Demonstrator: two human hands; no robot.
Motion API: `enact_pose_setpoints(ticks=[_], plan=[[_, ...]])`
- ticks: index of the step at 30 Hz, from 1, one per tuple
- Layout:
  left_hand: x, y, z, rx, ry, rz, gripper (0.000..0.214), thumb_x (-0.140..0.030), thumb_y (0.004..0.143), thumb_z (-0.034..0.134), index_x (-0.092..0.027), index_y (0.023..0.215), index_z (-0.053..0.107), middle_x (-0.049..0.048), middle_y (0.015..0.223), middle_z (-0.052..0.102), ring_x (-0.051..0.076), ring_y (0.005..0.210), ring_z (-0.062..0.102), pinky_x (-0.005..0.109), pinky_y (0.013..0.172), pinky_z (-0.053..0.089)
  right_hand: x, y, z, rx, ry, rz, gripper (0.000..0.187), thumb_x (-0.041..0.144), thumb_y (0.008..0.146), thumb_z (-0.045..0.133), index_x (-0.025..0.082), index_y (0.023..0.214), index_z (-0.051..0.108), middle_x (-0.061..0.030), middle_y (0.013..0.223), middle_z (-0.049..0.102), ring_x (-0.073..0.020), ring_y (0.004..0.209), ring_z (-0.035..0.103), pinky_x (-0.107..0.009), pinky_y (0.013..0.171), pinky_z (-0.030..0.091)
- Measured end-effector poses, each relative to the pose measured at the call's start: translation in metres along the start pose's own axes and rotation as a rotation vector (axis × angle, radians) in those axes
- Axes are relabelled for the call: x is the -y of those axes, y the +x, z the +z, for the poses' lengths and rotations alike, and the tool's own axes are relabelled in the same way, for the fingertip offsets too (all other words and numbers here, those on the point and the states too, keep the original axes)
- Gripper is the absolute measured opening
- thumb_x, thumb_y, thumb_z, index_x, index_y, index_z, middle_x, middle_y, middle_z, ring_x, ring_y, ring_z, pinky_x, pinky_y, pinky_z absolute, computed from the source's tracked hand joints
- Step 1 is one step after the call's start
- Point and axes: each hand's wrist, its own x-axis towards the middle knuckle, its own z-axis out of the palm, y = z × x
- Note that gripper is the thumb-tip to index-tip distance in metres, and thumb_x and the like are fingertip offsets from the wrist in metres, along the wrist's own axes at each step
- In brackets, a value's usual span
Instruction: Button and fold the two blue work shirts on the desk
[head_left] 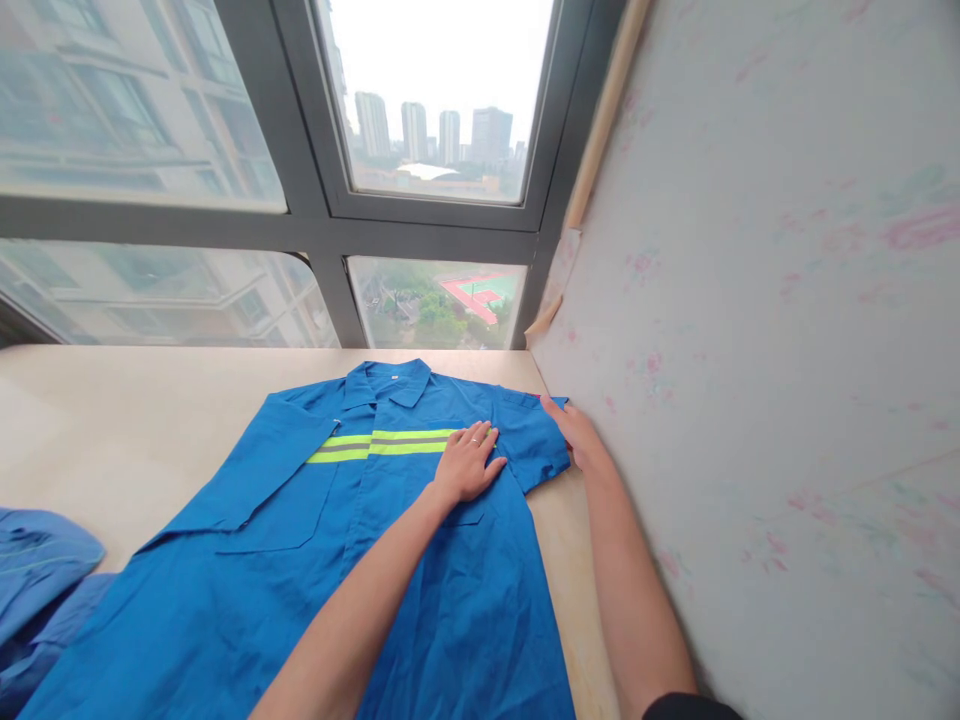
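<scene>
1. A blue work shirt (337, 530) is spread on the pale surface (135, 420) below a window (435, 215), one side folded inward.
2. The left hand (471, 462) is laid flat on the chest, nothing gripped; the sleeve (529, 430) end is apparently pinched by the right hand (574, 430).
3. Creases could be dragged across the chest if the sleeve is pulled unevenly.
4. Knuckles could be scraped by the nearby wall (750, 300).

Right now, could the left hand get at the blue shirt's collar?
Probably yes: the left hand rests on the front of the blue shirt, below its collar, and nothing appears to stand between hand and collar.
</scene>
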Motion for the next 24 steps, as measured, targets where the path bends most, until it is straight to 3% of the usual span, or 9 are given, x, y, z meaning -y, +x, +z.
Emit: enact_pose_setpoints(ticks=[4, 9, 12, 15, 20, 24], plan=[[-0.001, 0.0, -0.001, 0.002, 0.006, 0.0, 0.062, -0.055, 0.099, 0.029, -0.017, 0.146, 0.042, 0.012, 0.154, 0.037, 0.027, 0.143, 0.032, 0.047, 0.114, 0.027, -0.018, 0.012, 0.005, -0.023, 0.008, -0.041, 0.029, 0.041, 0.072, 0.065, 0.014, 0.084, 0.068, -0.0046, 0.069, 0.07, -0.0209, 0.07, 0.067, -0.029, 0.062, 0.054], [-0.001, 0.0, -0.001, -0.003, 0.002, -0.001, 0.061, -0.055, 0.099, 0.03, -0.019, 0.146, 0.043, 0.0115, 0.154, 0.037, 0.027, 0.143, 0.033, 0.047, 0.113, 0.028, -0.021, 0.016, 0.003, -0.138, -0.104, -0.128, 0.02, 0.035, 0.07, 0.063, 0.017, 0.076, 0.065, -0.0019, 0.062, 0.066, -0.0216, 0.067, 0.063, -0.028, 0.059, 0.05], [-0.001, 0.0, -0.002, -0.001, 0.001, -0.003, 0.061, -0.055, 0.099, 0.03, -0.019, 0.146, 0.042, 0.0112, 0.154, 0.038, 0.027, 0.143, 0.033, 0.046, 0.113, 0.028, -0.011, 0.012, -0.001, -0.238, -0.373, -0.23, 0.017, 0.035, 0.072, 0.062, 0.019, 0.066, 0.06, -0.0014, 0.057, 0.06, -0.0199, 0.062, 0.057, -0.027, 0.057, 0.044], [-0.001, 0.0, -0.002, 0.009, -0.002, -0.008, 0.062, -0.055, 0.099, 0.029, -0.019, 0.147, 0.04, 0.0111, 0.154, 0.037, 0.026, 0.143, 0.032, 0.046, 0.113, 0.028, 0.003, 0.002, -0.005, -0.292, -0.648, -0.305, 0.025, 0.037, 0.076, 0.061, 0.021, 0.059, 0.05, -0.0006, 0.055, 0.054, -0.0171, 0.055, 0.049, -0.027, 0.055, 0.036], [-0.003, 0.001, -0.006, 0.032, -0.025, -0.003, 0.075, -0.065, 0.095, 0.027, -0.013, 0.149, 0.037, 0.0136, 0.156, 0.033, 0.027, 0.145, 0.029, 0.046, 0.115, 0.025, 0.025, -0.019, 0.003, -0.222, -0.724, -0.361, 0.026, 0.037, 0.084, 0.056, 0.021, 0.065, 0.052, -0.0011, 0.06, 0.055, -0.0165, 0.057, 0.048, -0.027, 0.055, 0.031], [-0.003, 0.0, -0.006, 0.022, -0.034, -0.007, 0.073, -0.061, 0.096, 0.029, -0.011, 0.147, 0.04, 0.0156, 0.154, 0.037, 0.028, 0.144, 0.029, 0.048, 0.116, 0.026, 0.04, -0.04, 0.028, -0.019, -0.652, -0.482, 0.022, 0.039, 0.088, 0.054, 0.02, 0.091, 0.065, -0.0041, 0.078, 0.067, -0.0179, 0.068, 0.058, -0.027, 0.063, 0.039]])
